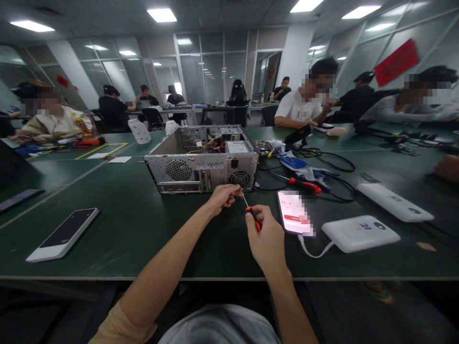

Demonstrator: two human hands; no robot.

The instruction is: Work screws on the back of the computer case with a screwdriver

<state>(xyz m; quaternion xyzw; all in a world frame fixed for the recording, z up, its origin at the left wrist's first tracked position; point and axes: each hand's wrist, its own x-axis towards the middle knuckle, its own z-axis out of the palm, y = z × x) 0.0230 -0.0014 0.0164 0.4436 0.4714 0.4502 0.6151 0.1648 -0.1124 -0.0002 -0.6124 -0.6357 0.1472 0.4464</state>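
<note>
An open metal computer case (215,167) lies on the green table, its rear panel towards me, with wires and a silver power supply (237,146) inside. My right hand (265,234) is closed round the red-and-black handle of a screwdriver (251,211). The thin shaft points up and forward to the lower right of the rear panel, below the fan grille (239,178). My left hand (225,197) is at that same corner, its fingers pinched together by the screwdriver's tip. Whatever small thing may be between those fingers is hidden.
Right of the case lie a second screwdriver (304,185), blue-and-white gloves (299,165), black cables and a metal bowl (264,147). A lit phone (294,212) is wired to a white power bank (360,234). A white device (64,234) lies at left. Several people sit around.
</note>
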